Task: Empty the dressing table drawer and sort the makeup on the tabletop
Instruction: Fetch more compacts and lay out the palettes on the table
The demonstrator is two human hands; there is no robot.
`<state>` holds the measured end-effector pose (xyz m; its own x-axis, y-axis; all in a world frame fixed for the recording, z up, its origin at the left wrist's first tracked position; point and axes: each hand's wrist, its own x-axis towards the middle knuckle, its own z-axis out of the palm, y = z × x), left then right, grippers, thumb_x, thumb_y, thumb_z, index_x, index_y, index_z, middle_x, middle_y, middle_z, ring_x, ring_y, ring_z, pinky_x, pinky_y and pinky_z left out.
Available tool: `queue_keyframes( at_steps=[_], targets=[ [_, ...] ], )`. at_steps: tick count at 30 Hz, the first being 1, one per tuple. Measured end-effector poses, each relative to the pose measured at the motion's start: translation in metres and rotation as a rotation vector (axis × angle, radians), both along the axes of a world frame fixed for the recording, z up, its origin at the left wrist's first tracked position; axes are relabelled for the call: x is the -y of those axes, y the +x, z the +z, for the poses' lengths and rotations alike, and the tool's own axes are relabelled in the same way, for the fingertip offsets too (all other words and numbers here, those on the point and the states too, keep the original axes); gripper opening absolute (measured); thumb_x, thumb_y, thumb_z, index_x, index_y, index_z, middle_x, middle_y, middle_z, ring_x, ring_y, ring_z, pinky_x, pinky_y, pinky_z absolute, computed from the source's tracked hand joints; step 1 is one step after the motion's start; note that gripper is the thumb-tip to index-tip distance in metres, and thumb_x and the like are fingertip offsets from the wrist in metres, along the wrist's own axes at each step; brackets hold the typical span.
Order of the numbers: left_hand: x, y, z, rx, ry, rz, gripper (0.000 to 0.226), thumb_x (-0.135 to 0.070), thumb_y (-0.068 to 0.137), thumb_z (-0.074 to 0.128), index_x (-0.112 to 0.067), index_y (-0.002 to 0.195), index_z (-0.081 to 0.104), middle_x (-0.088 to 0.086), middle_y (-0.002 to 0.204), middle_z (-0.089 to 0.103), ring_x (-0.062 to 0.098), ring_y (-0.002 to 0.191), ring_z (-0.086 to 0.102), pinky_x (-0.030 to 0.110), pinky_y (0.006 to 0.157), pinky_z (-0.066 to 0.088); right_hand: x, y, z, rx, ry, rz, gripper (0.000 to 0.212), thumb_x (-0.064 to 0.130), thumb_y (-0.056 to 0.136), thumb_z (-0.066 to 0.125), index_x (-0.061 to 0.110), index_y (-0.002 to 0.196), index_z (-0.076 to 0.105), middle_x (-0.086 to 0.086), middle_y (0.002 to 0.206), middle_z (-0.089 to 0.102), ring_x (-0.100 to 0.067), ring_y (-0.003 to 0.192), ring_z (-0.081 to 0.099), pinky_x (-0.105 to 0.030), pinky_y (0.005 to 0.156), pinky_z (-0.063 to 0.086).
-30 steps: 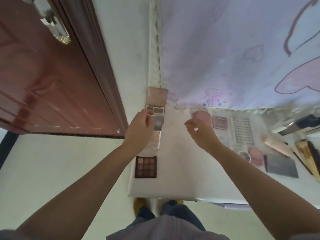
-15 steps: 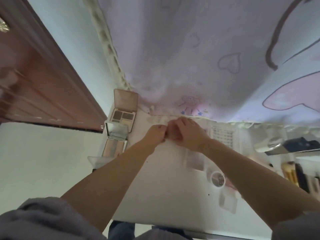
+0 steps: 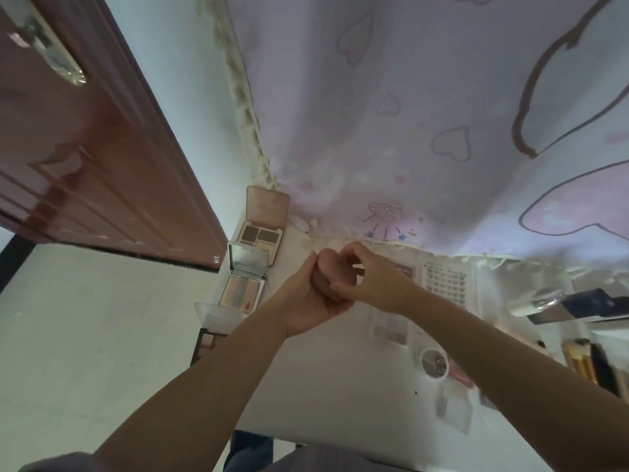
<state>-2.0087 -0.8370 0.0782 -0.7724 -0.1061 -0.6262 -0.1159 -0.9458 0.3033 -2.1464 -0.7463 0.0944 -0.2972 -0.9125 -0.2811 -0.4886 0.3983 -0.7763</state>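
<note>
Far left there's a reddish wooden door and pale floor below it. Then the left edge of the white tabletop, where the palettes sit in a line running away from the person: a dark one nearest, mostly hidden under the left forearm, a clear plastic lid just past it, then an open mirrored compact, and farthest back an open eyeshadow palette with its pink lid tipped up against the curtain.

Middle of the table, toward the far edge, both hands meet around a small pinkish round thing, looks like a sponge or a puff, too blurry to call. The left hand cups it from below with fingers curled round it, and the right hand pinches it from the top and right side. It's held just above the table, not resting on it.

Right of the hands: a sheet of stick-on dots, a small clear packet, a round white pot, then brushes and a silvery tube at the far right edge.
</note>
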Motion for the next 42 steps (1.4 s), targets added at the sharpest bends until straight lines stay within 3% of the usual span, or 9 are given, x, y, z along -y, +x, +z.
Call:
queue_keyframes(
  at_steps=[4, 10, 14, 17, 20, 29, 33, 38, 42],
  targets=[
    [0.007, 0.015, 0.002, -0.019, 0.099, 0.078, 0.053, -0.05, 0.096, 0.033, -0.008, 0.121, 0.054, 0.017, 0.112, 0.06, 0.027, 0.095, 0.055, 0.038, 0.082, 0.054, 0.011, -0.011, 0.012, 0.246, 0.01, -0.028, 0.02, 0.031, 0.083, 0.069, 0.029, 0.099, 0.057, 0.012, 0.104, 0.066, 0.002, 0.095, 0.063, -0.017, 0.082, 0.053],
    [0.015, 0.008, 0.001, 0.017, 0.174, 0.12, 0.064, -0.056, 0.094, 0.031, -0.003, 0.123, 0.053, 0.021, 0.104, 0.061, 0.029, 0.083, 0.062, 0.026, 0.064, 0.053, 0.036, -0.024, -0.005, 0.631, -0.036, -0.418, 0.015, 0.019, 0.094, 0.056, 0.01, 0.105, 0.061, -0.014, 0.099, 0.07, -0.024, 0.087, 0.071, -0.032, 0.078, 0.058],
    [0.028, -0.006, -0.008, 0.172, 0.158, 0.29, 0.05, -0.043, 0.099, 0.035, -0.002, 0.122, 0.051, 0.023, 0.118, 0.057, 0.035, 0.1, 0.057, 0.039, 0.077, 0.054, 0.06, -0.027, -0.03, 0.271, 0.004, -0.417, 0.013, 0.011, 0.093, 0.055, 0.011, 0.104, 0.062, -0.016, 0.101, 0.07, -0.019, 0.079, 0.07, -0.026, 0.063, 0.056],
    [0.036, -0.01, -0.02, 0.347, 0.105, 0.477, 0.028, -0.028, 0.1, 0.039, -0.002, 0.105, 0.047, 0.024, 0.108, 0.054, 0.035, 0.093, 0.057, 0.047, 0.085, 0.048, 0.086, -0.03, -0.043, -0.006, 0.02, -0.412, 0.017, 0.01, 0.09, 0.058, -0.003, 0.098, 0.064, -0.024, 0.094, 0.067, -0.027, 0.083, 0.063, -0.04, 0.076, 0.052],
    [0.042, -0.011, -0.024, 0.437, 0.077, 0.549, 0.019, -0.021, 0.098, 0.042, -0.003, 0.095, 0.046, 0.021, 0.106, 0.052, 0.035, 0.1, 0.055, 0.045, 0.089, 0.046, 0.103, -0.029, -0.054, -0.156, 0.006, -0.354, 0.019, 0.011, 0.089, 0.059, -0.007, 0.091, 0.064, -0.025, 0.084, 0.065, -0.025, 0.078, 0.056, -0.032, 0.069, 0.037],
    [0.031, -0.021, -0.013, 0.529, -0.089, 0.534, 0.018, -0.007, 0.092, 0.049, -0.008, 0.074, 0.049, 0.01, 0.074, 0.047, 0.019, 0.069, 0.049, 0.03, 0.067, 0.045, 0.096, -0.029, -0.048, -0.056, 0.059, -0.292, 0.026, 0.017, 0.088, 0.063, -0.002, 0.105, 0.065, -0.021, 0.103, 0.068, -0.034, 0.098, 0.063, -0.035, 0.081, 0.047],
    [0.001, -0.023, -0.009, 0.545, -0.147, 0.315, 0.015, -0.013, 0.094, 0.048, -0.01, 0.079, 0.048, 0.009, 0.077, 0.046, 0.019, 0.069, 0.049, 0.035, 0.077, 0.045, 0.042, -0.041, -0.024, -0.13, 0.152, -0.151, 0.022, 0.012, 0.089, 0.058, 0.004, 0.109, 0.065, -0.012, 0.107, 0.067, -0.025, 0.101, 0.061, -0.03, 0.088, 0.045],
    [-0.054, -0.031, -0.018, 0.476, -0.282, -0.112, 0.012, -0.013, 0.095, 0.044, -0.011, 0.093, 0.056, 0.008, 0.09, 0.057, 0.019, 0.085, 0.056, 0.034, 0.086, 0.044, -0.053, -0.017, -0.032, -0.495, 0.445, 0.201, 0.029, 0.03, 0.09, 0.051, 0.015, 0.115, 0.055, -0.005, 0.123, 0.051, -0.026, 0.116, 0.049, -0.036, 0.094, 0.04],
    [-0.07, -0.034, -0.021, 0.427, -0.342, -0.194, 0.018, -0.016, 0.097, 0.042, -0.012, 0.102, 0.058, 0.005, 0.096, 0.06, 0.017, 0.092, 0.057, 0.033, 0.089, 0.042, -0.089, 0.004, -0.052, -0.799, 0.41, 0.286, 0.046, 0.037, 0.086, 0.053, 0.016, 0.125, 0.041, -0.005, 0.135, 0.037, -0.026, 0.121, 0.041, -0.035, 0.095, 0.035]
  ],
)
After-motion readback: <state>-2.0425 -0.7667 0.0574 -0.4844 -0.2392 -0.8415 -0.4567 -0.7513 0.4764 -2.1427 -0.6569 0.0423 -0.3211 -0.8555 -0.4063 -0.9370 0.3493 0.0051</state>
